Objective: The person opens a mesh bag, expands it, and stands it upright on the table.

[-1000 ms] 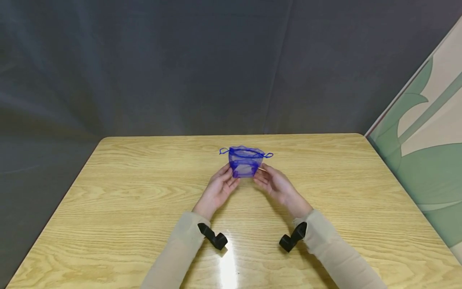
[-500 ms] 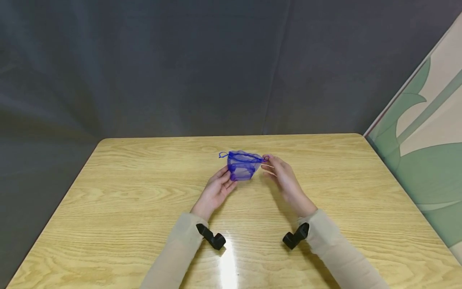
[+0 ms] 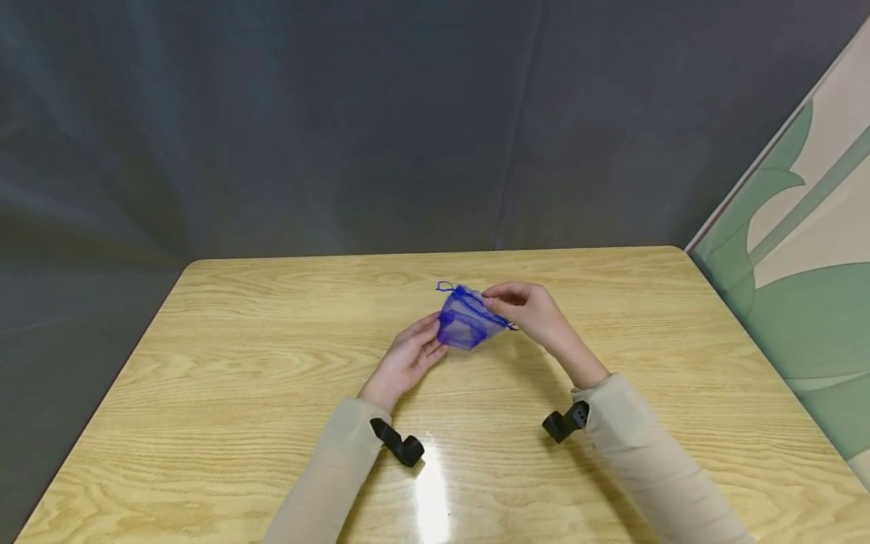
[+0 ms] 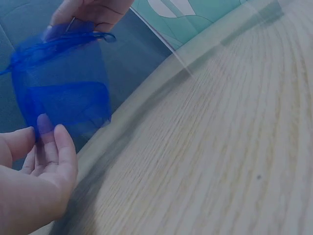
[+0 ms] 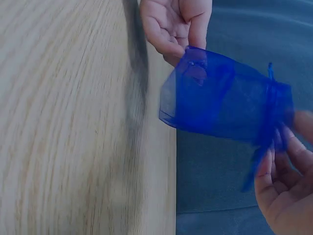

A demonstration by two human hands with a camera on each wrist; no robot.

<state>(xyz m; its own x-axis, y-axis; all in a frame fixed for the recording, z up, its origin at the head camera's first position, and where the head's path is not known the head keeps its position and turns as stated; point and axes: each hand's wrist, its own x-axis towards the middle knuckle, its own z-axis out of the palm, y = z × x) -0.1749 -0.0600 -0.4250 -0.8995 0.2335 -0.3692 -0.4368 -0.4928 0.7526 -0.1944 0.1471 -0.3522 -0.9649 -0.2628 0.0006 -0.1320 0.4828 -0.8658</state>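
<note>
A small sheer blue drawstring bag is held up above the table, tilted with its mouth toward the upper right in the head view. My left hand pinches its lower left corner between thumb and fingers. At the mouth, my right hand grips the gathered rim with thumb and fingertips. Cord loops stick out at both ends of the rim. In the left wrist view the bag shows a darker band across its lower half; whether that is a fold or something inside, I cannot tell.
The wood-grain table extends all around beneath the hands. Behind it hangs a dark grey curtain. A panel with green leaf shapes stands along the right side. Each sleeve carries a black wrist camera mount.
My right hand has left the bag's lower right side, risen past the cord loop and taken hold of the rim. The bag has tilted clockwise. My left hand keeps its corner.
</note>
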